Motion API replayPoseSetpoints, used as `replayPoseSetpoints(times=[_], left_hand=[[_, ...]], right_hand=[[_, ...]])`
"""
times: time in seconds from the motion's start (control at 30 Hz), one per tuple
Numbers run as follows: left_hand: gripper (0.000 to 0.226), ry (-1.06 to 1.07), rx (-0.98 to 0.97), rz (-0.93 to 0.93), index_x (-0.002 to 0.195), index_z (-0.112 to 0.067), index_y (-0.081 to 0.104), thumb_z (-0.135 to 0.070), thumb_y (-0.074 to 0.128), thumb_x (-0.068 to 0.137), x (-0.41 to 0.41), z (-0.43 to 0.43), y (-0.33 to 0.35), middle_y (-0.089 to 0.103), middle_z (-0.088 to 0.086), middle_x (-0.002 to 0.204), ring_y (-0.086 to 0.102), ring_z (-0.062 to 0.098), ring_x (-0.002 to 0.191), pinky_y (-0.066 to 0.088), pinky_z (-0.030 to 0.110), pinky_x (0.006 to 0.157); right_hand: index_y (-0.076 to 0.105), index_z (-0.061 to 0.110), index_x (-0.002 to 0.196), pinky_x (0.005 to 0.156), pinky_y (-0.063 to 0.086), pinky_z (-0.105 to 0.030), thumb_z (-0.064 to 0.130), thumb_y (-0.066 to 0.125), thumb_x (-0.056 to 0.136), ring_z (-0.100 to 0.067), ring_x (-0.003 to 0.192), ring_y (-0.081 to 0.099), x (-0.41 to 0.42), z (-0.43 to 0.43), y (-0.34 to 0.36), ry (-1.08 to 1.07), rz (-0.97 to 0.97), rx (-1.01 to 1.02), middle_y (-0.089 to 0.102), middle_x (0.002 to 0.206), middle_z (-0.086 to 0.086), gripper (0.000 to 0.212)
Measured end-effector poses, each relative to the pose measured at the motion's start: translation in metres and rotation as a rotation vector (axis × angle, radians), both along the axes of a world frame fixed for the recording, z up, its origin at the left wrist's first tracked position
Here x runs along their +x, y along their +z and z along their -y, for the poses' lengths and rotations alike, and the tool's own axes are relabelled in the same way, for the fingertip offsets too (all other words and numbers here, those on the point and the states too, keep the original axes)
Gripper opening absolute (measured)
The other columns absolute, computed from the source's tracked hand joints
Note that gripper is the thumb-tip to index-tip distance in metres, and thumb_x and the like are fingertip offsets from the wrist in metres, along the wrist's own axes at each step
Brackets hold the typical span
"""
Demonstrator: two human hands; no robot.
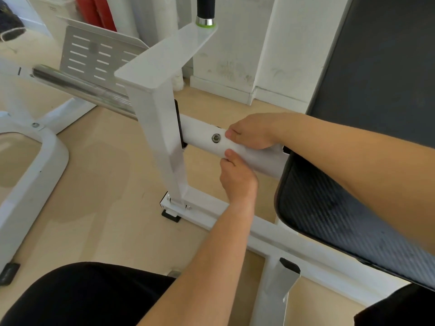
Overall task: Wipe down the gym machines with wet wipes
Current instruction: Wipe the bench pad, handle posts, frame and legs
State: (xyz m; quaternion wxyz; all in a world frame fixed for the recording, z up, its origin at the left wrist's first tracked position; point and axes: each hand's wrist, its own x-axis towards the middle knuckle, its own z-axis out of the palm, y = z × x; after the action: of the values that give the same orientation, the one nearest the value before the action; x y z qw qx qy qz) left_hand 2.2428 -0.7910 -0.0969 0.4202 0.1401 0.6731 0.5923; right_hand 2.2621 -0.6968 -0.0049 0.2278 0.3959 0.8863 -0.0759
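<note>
Right hand (250,135) curls over the top of the machine's white crossbar (200,135), fingers pinching the upper edge of a white wet wipe (256,160) draped around the bar. Left hand (236,180) reaches up from below and pinches the wipe's lower edge, near the black seat pad (329,208).

Quick count, folks: two hands (left hand (237,183), right hand (250,135)), one wipe (255,161), one bolt (215,138), one chrome bar (82,89), one slotted plate (98,60), one black grip (206,7), two dark pads (seat pad (341,212), back pad (381,55)), and two red cylinders (86,8) (104,11) at the floor's far edge.
</note>
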Motion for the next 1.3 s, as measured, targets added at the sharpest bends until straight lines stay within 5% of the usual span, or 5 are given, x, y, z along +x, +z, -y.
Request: replayPoseSetpoints(times=[0.27,0.47,0.9,1.13,1.3], left_hand=[[0.055,-0.235,0.025,-0.172,0.118,-0.005,0.058,-0.045,0.021,0.108,0.028,0.016,-0.01,0.063,0.006,0.11,0.057,0.021,0.1,0.038,0.027,0.08],[0.047,-0.221,0.072,0.044,0.104,-0.019,0.06,-0.056,0.031,0.103,0.011,0.006,-0.024,0.069,0.006,0.112,0.064,0.024,0.106,0.051,0.044,0.099],[0.052,-0.04,0.01,-0.206,0.065,-0.001,0.062,-0.05,0.063,0.084,-0.049,0.014,-0.014,0.064,0.003,0.061,0.061,0.023,0.06,0.06,0.05,0.071],[0.027,-0.104,0.144,-0.629,0.074,-0.02,0.067,-0.039,0.063,0.095,-0.067,0.056,0.032,0.061,-0.01,0.078,0.053,0.002,0.07,0.035,0.019,0.061],[0.028,-0.297,0.209,-0.605,0.083,-0.019,0.069,-0.037,0.052,0.096,-0.069,0.087,0.047,0.067,-0.005,0.073,0.065,0.015,0.076,0.056,0.046,0.074]], right_hand=[[0.056,0.025,0.137,0.122,0.013,-0.052,0.058,0.021,0.104,-0.024,0.134,0.047,0.032,-0.001,0.022,0.13,0.382,0.085,0.06,0.132,0.003,0.058],[0.064,0.02,0.117,0.086,0.038,-0.033,0.056,0.027,0.105,-0.019,0.096,0.059,0.029,0.0,0.023,0.06,0.313,-0.002,0.064,0.095,0.005,0.053],[0.049,0.019,0.072,0.059,0.036,-0.033,0.045,0.043,0.104,-0.024,0.074,0.054,0.013,0.018,-0.005,-0.209,-0.276,0.104,0.054,0.075,-0.001,0.042],[0.048,0.019,0.058,0.055,0.032,-0.029,0.028,0.059,0.096,-0.018,0.066,0.049,0.025,0.097,-0.009,-0.461,-0.869,0.198,0.047,0.078,0.002,0.04],[0.071,0.019,0.075,0.056,0.043,-0.017,0.027,0.063,0.097,-0.003,0.062,0.059,0.028,0.148,-0.015,-0.626,-1.227,-0.056,0.068,0.068,0.006,0.025]])
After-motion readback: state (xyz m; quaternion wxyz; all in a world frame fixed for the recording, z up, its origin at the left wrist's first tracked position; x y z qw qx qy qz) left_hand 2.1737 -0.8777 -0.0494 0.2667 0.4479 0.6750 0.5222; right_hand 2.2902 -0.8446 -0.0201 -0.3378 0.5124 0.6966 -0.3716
